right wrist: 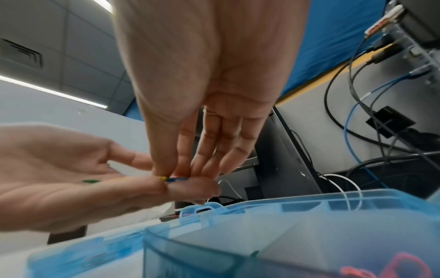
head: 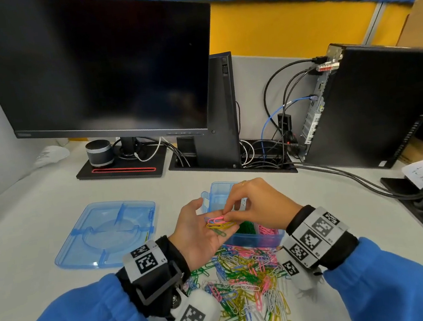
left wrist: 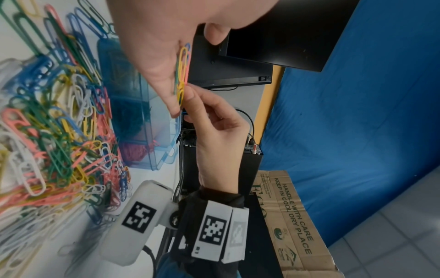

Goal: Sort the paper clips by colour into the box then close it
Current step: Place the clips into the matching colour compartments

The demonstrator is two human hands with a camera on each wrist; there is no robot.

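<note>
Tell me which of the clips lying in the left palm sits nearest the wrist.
The green clip: it lies lowest on the left hand, toward the wrist, while the yellow clip and pink clip lie nearer the fingers.

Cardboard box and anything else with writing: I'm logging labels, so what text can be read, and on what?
"HANDLE WITH CARE" on the cardboard box.
"KEEP IN COOL DRY PLACE" beside it on the same box.
Smaller print and logos on the box: too small to read.
Wristbands: only square black-and-white marker patterns, no legible words.
Monitor badge: blurred.
</note>
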